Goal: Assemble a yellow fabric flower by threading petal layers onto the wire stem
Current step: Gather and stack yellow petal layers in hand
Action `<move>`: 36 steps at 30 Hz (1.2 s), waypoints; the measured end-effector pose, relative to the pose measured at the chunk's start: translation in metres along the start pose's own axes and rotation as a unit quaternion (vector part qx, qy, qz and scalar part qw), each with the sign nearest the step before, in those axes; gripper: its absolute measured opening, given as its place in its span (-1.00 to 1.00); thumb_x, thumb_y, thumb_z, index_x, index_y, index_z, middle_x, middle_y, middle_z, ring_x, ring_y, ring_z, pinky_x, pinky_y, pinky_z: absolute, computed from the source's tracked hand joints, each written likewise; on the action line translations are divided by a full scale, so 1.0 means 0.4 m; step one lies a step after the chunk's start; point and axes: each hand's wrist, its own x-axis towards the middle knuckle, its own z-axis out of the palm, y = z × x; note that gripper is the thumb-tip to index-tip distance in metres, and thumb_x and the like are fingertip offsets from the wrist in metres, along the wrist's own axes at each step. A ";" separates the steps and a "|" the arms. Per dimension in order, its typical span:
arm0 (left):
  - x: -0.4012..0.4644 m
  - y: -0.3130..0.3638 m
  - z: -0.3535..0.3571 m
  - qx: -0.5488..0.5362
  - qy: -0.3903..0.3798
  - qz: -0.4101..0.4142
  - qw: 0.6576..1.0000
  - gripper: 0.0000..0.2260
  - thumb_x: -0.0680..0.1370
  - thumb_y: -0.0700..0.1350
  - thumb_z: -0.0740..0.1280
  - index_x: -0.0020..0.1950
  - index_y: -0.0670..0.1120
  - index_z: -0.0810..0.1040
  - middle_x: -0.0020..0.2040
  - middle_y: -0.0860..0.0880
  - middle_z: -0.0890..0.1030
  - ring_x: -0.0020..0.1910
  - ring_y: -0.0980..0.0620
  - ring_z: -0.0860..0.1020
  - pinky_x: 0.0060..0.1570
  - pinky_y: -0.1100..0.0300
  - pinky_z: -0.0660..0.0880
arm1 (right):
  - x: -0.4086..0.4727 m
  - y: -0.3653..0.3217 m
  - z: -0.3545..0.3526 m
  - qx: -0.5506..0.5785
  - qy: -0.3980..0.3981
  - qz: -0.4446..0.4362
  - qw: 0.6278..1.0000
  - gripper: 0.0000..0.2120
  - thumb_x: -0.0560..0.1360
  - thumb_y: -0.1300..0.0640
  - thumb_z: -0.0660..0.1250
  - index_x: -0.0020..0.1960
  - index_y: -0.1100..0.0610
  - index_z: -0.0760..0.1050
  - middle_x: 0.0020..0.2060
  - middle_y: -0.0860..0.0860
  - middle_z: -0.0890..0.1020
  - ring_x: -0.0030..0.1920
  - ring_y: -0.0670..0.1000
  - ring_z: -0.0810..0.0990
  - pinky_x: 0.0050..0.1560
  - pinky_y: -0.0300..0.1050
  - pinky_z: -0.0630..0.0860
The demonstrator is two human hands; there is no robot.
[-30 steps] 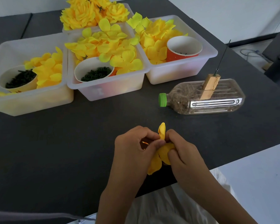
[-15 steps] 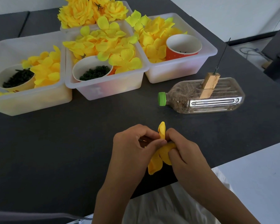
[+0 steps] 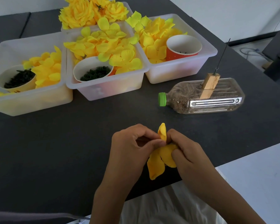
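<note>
Black table (image 3: 55,151), near edge: left hand (image 3: 129,152) and right hand (image 3: 187,157) pinch yellow petal layer (image 3: 158,159); fabric could slip or tear.

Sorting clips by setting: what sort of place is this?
Probably a craft workbench for making artificial flowers: bins of yellow petals, finished flowers, and a wire spike on a bottle stand.

A clear plastic bottle (image 3: 205,97) with a green cap (image 3: 162,99) lies on its side on the dark grey table (image 3: 55,143). It has brown stuff inside.
</note>
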 end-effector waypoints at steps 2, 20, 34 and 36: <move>0.000 -0.001 -0.002 0.000 -0.004 -0.005 1.000 -0.85 0.35 0.05 0.43 -0.14 0.05 0.67 -0.17 0.13 0.66 -0.13 0.23 0.62 -0.11 0.30 0.57 | -0.002 -0.004 -0.005 0.001 -0.006 -0.008 1.000 -0.72 0.55 0.32 0.09 -0.12 -0.01 0.44 -0.28 -0.06 0.49 -0.30 -0.14 0.46 -0.35 -0.34 0.40; 0.028 0.062 -0.016 0.162 -0.057 0.054 0.984 -0.88 0.56 0.07 0.31 0.08 0.19 0.57 -0.05 0.33 0.47 -0.03 0.38 0.47 0.12 0.50 0.37 | 0.037 -0.060 -0.038 -0.110 -0.057 0.016 0.992 -0.80 0.58 0.20 0.10 -0.04 -0.12 0.24 -0.21 -0.12 0.44 -0.19 -0.34 0.45 -0.16 -0.46 0.35; 0.023 0.063 0.013 0.172 0.091 0.055 0.979 -0.70 0.46 -0.09 0.39 -0.27 0.20 0.30 -0.22 0.23 0.43 -0.24 0.28 0.46 -0.17 0.42 0.44 | 0.022 -0.077 0.003 -0.004 0.023 -0.001 1.000 -0.73 0.48 0.35 0.20 -0.15 -0.04 0.39 -0.37 -0.21 0.57 -0.27 -0.22 0.55 -0.28 -0.37 0.41; 0.022 0.040 0.011 0.158 0.116 0.068 0.978 -0.63 0.43 -0.16 0.42 -0.29 0.20 0.29 -0.26 0.18 0.47 -0.29 0.24 0.48 -0.26 0.42 0.44 | 0.024 -0.062 0.019 0.030 0.042 -0.024 0.998 -0.74 0.51 0.36 0.21 -0.13 0.01 0.46 -0.32 -0.15 0.59 -0.31 -0.16 0.56 -0.31 -0.37 0.41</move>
